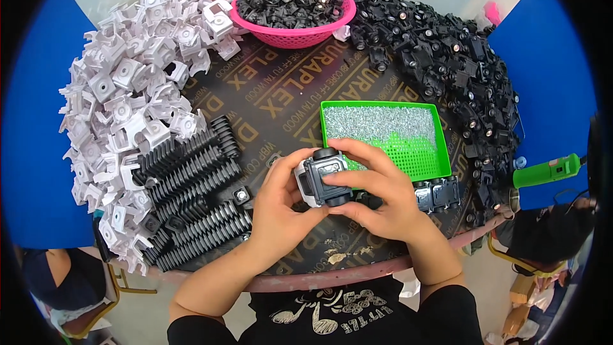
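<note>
Above the near middle of the table, both my hands close around a small toy vehicle part with a white shell, a dark grey face and black wheels. My left hand grips its white left side. From the right, my right hand holds it, with fingers over the top wheel and the dark face and the thumb near the lower wheel. Behind my right hand lies a green tray of small silvery metal pieces, perhaps screws. Dark vehicle parts stand in a row beside that hand, partly hidden by it.
White plastic shells are heaped at left. Rows of black wheels lie left of my hands. A pink basket of black parts stands at the back. More black parts pile up at right, near a green electric screwdriver.
</note>
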Demonstrator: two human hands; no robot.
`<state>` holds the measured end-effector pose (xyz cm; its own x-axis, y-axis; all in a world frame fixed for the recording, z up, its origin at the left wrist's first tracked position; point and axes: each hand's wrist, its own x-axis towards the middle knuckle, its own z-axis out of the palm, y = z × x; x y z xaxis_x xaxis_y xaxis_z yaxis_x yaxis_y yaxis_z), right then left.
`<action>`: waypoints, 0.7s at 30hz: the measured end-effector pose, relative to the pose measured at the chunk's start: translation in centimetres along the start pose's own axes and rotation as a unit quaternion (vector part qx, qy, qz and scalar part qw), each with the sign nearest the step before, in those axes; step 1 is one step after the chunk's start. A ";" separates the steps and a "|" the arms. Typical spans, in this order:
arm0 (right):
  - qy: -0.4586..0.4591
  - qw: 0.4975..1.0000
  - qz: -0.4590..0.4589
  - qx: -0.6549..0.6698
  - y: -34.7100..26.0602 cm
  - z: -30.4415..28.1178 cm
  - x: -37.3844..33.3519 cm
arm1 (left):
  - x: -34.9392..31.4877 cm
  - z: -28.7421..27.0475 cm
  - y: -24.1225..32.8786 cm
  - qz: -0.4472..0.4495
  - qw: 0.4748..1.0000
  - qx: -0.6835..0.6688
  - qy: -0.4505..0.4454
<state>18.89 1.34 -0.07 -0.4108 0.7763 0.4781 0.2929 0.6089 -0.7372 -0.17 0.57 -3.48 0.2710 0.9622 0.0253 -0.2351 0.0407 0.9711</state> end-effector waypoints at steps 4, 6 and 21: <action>0.014 0.993 0.034 0.115 0.8 -0.3 -0.3 | 0.0 0.2 1.1 -0.001 1.000 0.012 -0.026; 0.009 0.987 0.043 0.153 1.1 -0.2 -0.4 | -0.1 0.2 1.2 0.012 0.999 0.032 -0.025; -0.001 0.988 0.088 0.128 1.0 0.9 -0.8 | 0.0 0.0 0.5 0.044 0.993 0.101 0.035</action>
<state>18.74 1.14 -1.61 -0.3756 0.8657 0.3308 0.1328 0.4035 -0.9053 -0.32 0.59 -3.02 0.1905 0.9762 0.1033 -0.0612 -0.0932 0.9938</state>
